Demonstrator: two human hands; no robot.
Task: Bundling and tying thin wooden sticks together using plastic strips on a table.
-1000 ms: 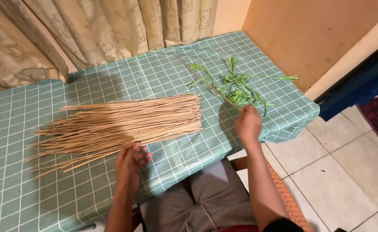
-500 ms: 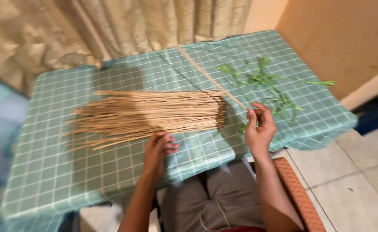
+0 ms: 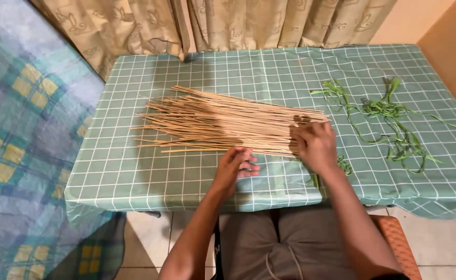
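Sitting at a desk [image 3: 134,176] covered in a green checked cloth, a person is working over a bundle of thin tan sticks [image 3: 228,123] lying lengthwise across the middle of the cloth, its left ends fanned out and its right ends drawn closer together; the right hand [image 3: 315,145] is resting on the right end of the bundle, fingers curled down over the stick ends, though whether they are actually pinching any stick cannot be told; the left hand [image 3: 236,165] is lying just in front of the bundle's near edge, its grip open, fingers loosely spread and touching the cloth beside the nearest sticks, holding nothing; to the right of the bundle, apart from it, green leaf strips [image 3: 394,122] are lying in a loose tangle, with a small piece just beside the right wrist; beige patterned curtains [image 3: 238,23] are hanging behind the desk; a blue and yellow checked blanket [image 3: 20,129] is showing on the left.
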